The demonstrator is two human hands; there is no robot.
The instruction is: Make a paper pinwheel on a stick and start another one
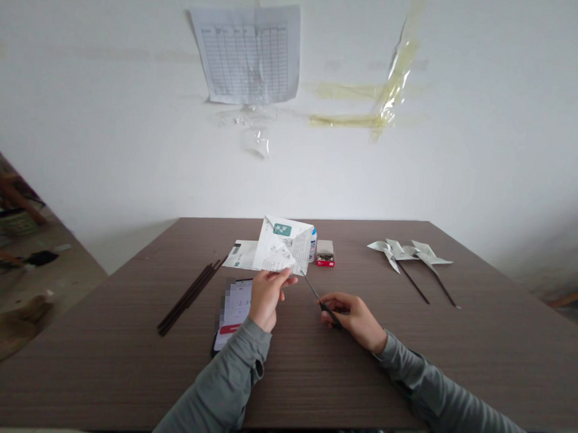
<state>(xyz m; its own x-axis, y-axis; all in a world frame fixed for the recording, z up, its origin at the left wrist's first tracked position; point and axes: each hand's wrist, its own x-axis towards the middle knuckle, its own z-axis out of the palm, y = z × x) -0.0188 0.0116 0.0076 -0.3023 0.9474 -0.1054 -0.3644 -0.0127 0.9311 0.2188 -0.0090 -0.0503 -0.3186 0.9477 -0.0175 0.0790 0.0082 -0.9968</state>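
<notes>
Folded printed paper (285, 245), raised over desk (455, 374), pinched in left hand's (266, 299) fingers; bottle (313, 245) partly hidden behind. Slim tool (330, 314), type unclear, pinched in right hand's (355, 318) fingers. Broad desk span separates right hand from pinwheels (431, 254).

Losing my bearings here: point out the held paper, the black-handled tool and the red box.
Held paper (288, 241): head view, printed face.
Black-handled tool (331, 315): head view, handle.
Red box (325, 263): head view, front wall.

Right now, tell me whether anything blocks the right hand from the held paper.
Nothing visible: only the tool in the right hand spans the gap, its tip near the paper. The left hand grips the paper's lower edge, beside that path.
</notes>
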